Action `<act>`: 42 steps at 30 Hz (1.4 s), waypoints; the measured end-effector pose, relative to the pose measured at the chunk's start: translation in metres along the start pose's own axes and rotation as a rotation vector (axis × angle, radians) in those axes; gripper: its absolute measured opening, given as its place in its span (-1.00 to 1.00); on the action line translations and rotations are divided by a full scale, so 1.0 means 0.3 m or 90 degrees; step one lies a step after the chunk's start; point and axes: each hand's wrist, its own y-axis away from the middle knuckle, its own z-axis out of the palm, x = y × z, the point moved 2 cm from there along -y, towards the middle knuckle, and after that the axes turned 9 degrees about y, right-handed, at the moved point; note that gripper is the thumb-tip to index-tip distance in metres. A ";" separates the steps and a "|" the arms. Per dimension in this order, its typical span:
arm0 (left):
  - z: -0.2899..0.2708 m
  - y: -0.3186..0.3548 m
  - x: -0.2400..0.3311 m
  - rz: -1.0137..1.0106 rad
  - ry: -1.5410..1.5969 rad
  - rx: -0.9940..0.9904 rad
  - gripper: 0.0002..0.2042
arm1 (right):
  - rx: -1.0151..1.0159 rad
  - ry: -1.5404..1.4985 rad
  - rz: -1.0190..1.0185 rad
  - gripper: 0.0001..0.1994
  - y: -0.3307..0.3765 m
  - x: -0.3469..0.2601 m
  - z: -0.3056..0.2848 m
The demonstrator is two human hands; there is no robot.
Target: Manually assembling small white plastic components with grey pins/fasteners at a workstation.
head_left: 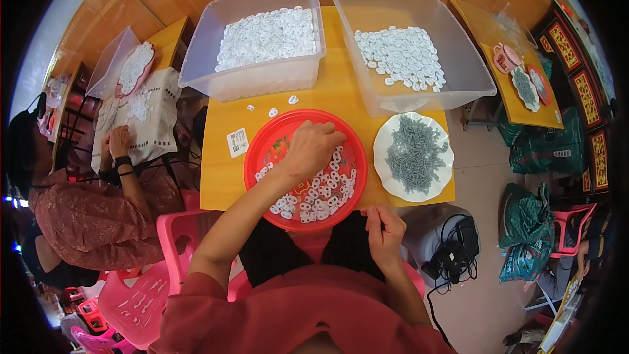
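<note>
A round red tray (pixel 305 226) stands at the near edge of the yellow table, with small white plastic pieces with holes (pixel 321 196) spread in it. My left hand (pixel 313 147) reaches over the tray's far half, its fingers curled down toward the pieces; whatever lies under the fingertips is hidden. My right hand (pixel 385 231) is closed, thumb against the fingers, just off the table's near edge to the right of the tray. Anything inside it is too small to see. A white scalloped plate (pixel 388 180) to the right of the tray carries a heap of small grey screw-like parts (pixel 413 151).
Two clear plastic bins, the left (pixel 249 82) and the right (pixel 462 78), hold more white pieces at the back. Loose pieces and a paper label (pixel 237 143) lie left. Another person (pixel 98 223) sits at left beside a pink chair (pixel 141 301). Black cables (pixel 458 249) hang at right.
</note>
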 end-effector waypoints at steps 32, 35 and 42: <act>-0.083 0.396 0.278 -0.516 0.958 -0.124 -0.66 | -0.139 -0.074 -0.136 -0.86 0.009 -0.141 0.044; -0.078 0.388 0.273 -0.503 0.952 -0.161 -0.64 | -0.162 -0.114 -0.106 -0.87 0.004 -0.119 0.040; -0.051 0.325 0.233 -0.447 0.792 -0.148 -0.80 | -0.169 -0.155 -0.027 -0.91 -0.004 -0.076 0.012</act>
